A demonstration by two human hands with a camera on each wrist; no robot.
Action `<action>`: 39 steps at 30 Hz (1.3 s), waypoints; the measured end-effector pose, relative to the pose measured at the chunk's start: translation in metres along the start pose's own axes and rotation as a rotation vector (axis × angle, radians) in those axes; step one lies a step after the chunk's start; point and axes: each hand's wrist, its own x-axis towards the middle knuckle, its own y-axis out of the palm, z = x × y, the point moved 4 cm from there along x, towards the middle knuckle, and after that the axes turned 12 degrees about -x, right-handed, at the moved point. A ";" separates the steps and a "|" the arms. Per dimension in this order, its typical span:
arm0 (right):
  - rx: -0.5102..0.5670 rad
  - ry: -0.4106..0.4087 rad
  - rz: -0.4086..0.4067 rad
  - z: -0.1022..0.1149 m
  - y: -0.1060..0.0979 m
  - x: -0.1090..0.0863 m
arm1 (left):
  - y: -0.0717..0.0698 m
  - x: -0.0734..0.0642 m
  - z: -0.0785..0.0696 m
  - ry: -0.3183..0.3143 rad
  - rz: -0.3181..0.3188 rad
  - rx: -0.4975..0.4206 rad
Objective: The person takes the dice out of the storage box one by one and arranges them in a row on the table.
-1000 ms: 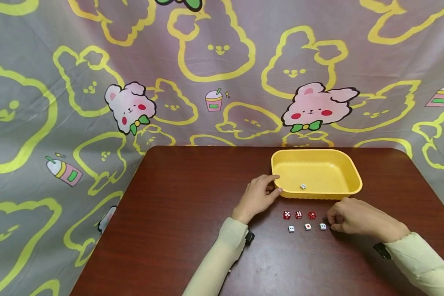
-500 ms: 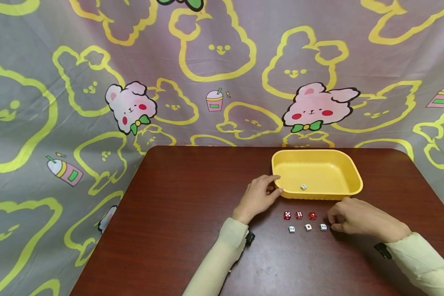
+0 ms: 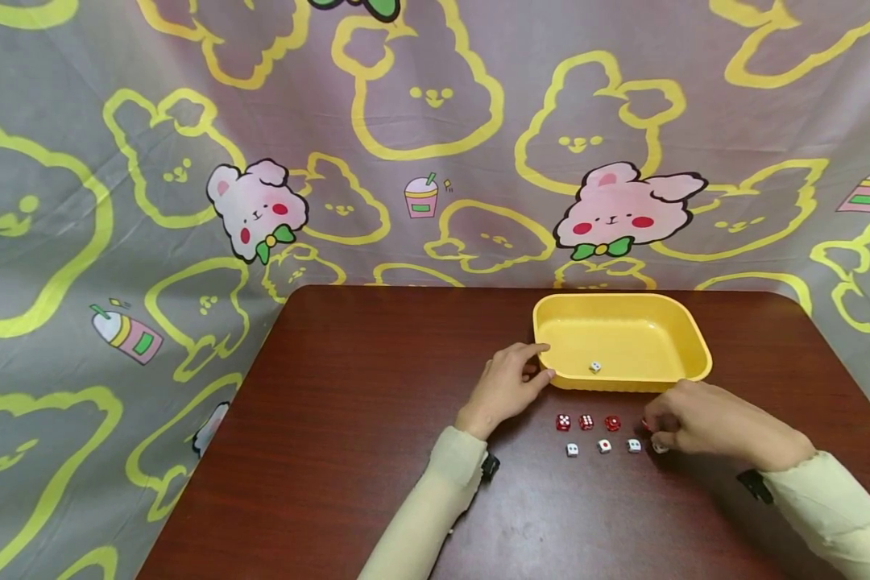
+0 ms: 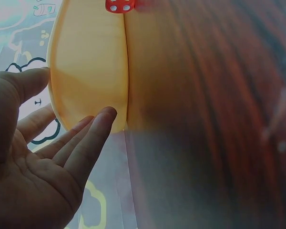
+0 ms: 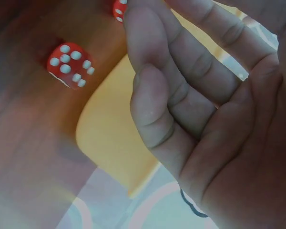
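My left hand [image 3: 506, 383] rests at the left end of a yellow tray [image 3: 622, 382], fingers fairly straight, fingertips right at its rim. One white die [image 3: 595, 367] lies inside the tray. In front of it, three red dice, among them a red die [image 3: 586, 422], form a row, with three white dice, including a white die [image 3: 605, 446], in a row nearer me. To their right is my right hand [image 3: 721, 423], fingers bent down. Another white die [image 3: 660, 449] shows under its thumb tip, and a partly hidden red die [image 3: 647, 424] by its forefinger. I cannot tell whether it grips the white one.
All this stands on a dark reddish-brown table [image 3: 377, 387]. A patterned cloth [image 3: 471, 105] with bunnies and cups hangs behind the table and along its left side.
My right hand has shifted slightly up and to the right, bringing a white die and part of a red die into sight at its fingertips. The left hand stays at the tray.
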 end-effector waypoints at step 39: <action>-0.083 -0.018 0.018 -0.003 -0.062 0.051 | 0.000 0.000 -0.002 0.005 -0.005 -0.002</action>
